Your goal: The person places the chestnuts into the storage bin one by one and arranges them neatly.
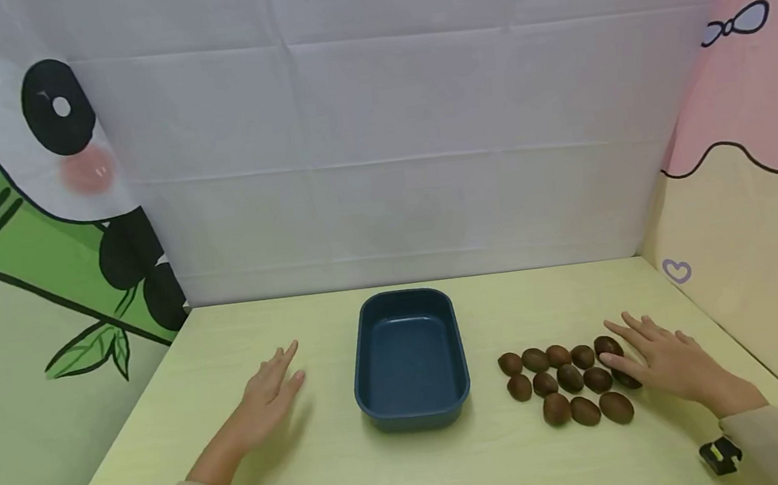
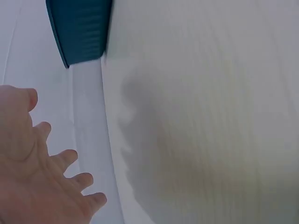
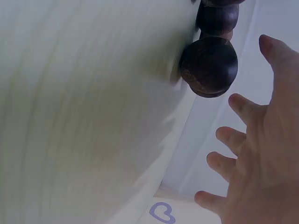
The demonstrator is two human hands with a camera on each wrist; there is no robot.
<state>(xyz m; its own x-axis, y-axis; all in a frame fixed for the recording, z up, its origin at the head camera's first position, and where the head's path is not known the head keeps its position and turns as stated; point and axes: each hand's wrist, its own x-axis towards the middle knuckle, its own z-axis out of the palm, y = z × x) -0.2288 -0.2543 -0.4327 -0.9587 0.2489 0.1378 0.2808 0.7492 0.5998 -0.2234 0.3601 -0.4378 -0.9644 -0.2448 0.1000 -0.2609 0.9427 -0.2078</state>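
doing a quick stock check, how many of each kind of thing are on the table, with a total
nuts: 13 in sight
tray: 1
total: 14
The right hand overlaps the edge of the group in the head view, so anything fully hidden behind it is not counted.

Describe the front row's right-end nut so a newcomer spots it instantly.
On the pale yellow table, right of the dark blue tray, lie three rows of brown nuts. The row nearest the camera has only three. Take its right-end nut, which looks wider than its two row-mates.
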